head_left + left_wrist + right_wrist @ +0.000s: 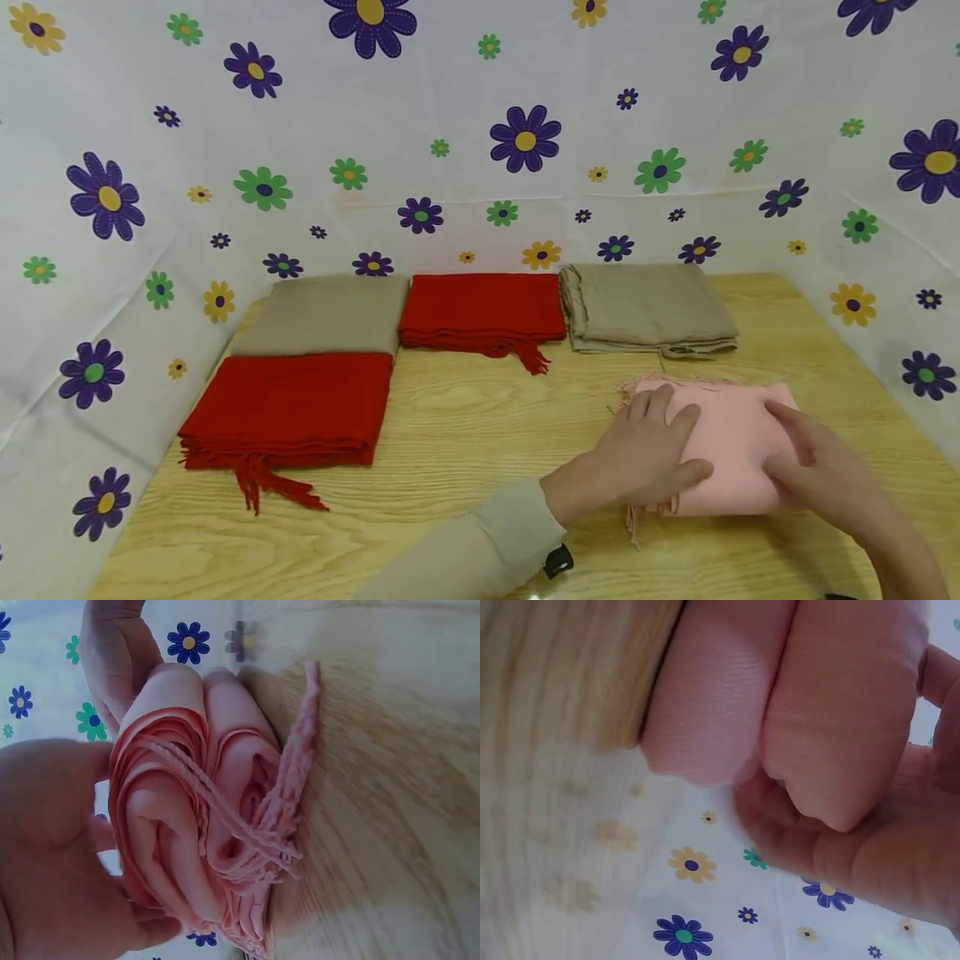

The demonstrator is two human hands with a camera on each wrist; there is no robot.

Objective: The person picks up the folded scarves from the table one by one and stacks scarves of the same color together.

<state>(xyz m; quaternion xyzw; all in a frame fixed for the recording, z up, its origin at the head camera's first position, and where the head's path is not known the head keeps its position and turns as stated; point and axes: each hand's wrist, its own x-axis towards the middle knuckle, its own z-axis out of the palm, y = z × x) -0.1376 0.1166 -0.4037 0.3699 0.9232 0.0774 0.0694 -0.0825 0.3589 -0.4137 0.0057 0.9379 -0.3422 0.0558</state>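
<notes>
A folded pink scarf [738, 442] with fringe along its left and back edges lies at the right of the table. My left hand [648, 446] rests on its left part, fingers spread over the top. At the right edge, my right hand [828, 467] grips the upper fold. In the right wrist view, the fingers [810, 844] of that hand curl in between two thick pink layers [847, 697]. From the left wrist view, the scarf's rolled end [161, 817] shows two stacked folds, with twisted fringe [296, 757] hanging onto the wood.
Behind the pink scarf lies a folded beige scarf [645, 304]. Left of that is a folded red scarf [483, 308]. A second beige scarf [322, 312] sits back left, with another red scarf [288, 404] in front. Flower-printed white cloth [450, 100] surrounds the wooden table [465, 433].
</notes>
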